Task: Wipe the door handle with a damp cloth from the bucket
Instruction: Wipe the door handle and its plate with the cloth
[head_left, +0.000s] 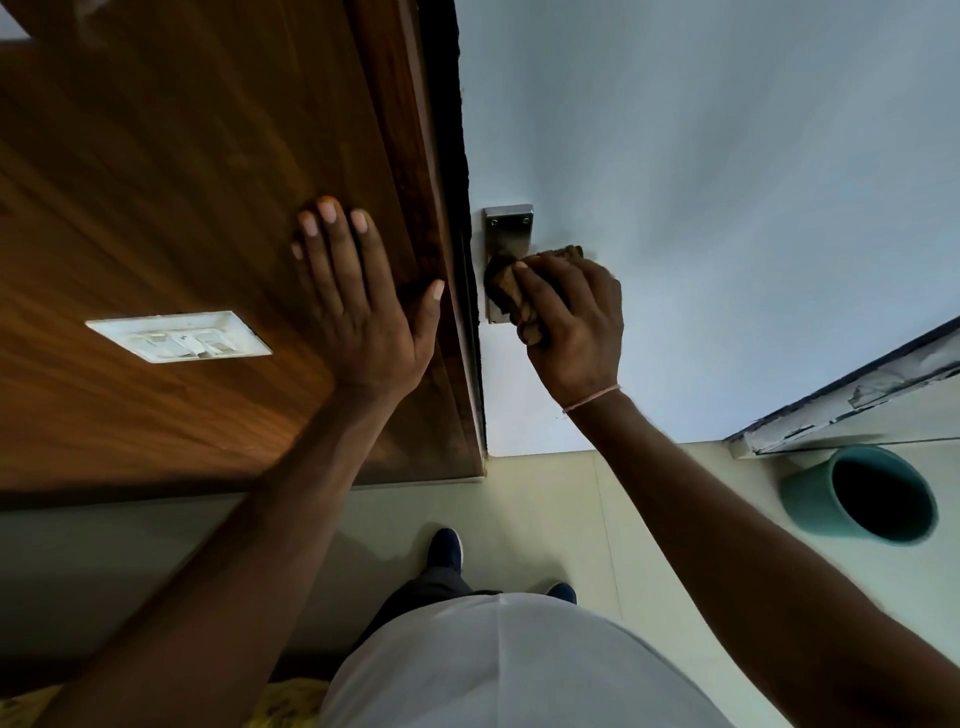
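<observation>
Your right hand (574, 325) is closing around a crumpled brown cloth (511, 291), pressing it on the brushed-metal door handle plate (508, 223) (lever hidden), whose long axis is running vertically. Your left hand (361, 299) is lying flat, fingers spread, on the brown wooden panel (182, 182). The teal bucket (810, 499) is standing on the floor, well apart.

A single wide-angle camera on the person's head looks steeply down and forward, close to the pale grey door (727, 182) and brown wooden wall panel (182, 208), taking in both forearms and the cream tiled floor (545, 499) below.
</observation>
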